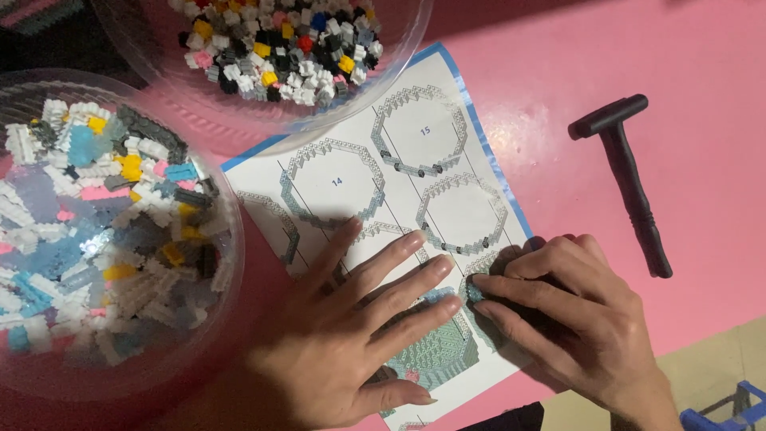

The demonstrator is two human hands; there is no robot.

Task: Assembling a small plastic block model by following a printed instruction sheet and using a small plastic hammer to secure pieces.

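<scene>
Nearest the camera, two bare hands rest on an instruction sheet [415, 152] lying on a pink worktop [686, 72]. The left hand [351, 335], at 6 o'clock, lies flat on the sheet with its fingers spread apart and pointing toward 2 o'clock, holding nothing. The right hand [574, 311], at 5 o'clock, is curled with its fingers together, pressing down on a small grey-blue piece [475, 289] that sits on the sheet's lower right part, just beside the left fingertips; most of the piece is hidden under the fingers.

The sheet, white with a blue edge, is printed with grey octagonal rings in a grid and, under the left hand, a teal-grey block drawing.

At 9 o'clock, touching the sheet's left edge, stands a clear bowl [231, 263] filled with small building bricks in white, grey, light blue, yellow and pink. At 3 o'clock, well apart from the sheet on bare worktop, lies a black hammer [626, 172], its head toward 12 o'clock and its handle running toward 5 o'clock.

Farthest off, at 12 o'clock, a second clear bowl [399, 56] overlaps the sheet's top corner, holding bricks in white, black, grey, yellow, red and pink. A blue object [726, 411] shows at the lower right corner, off the worktop.
</scene>
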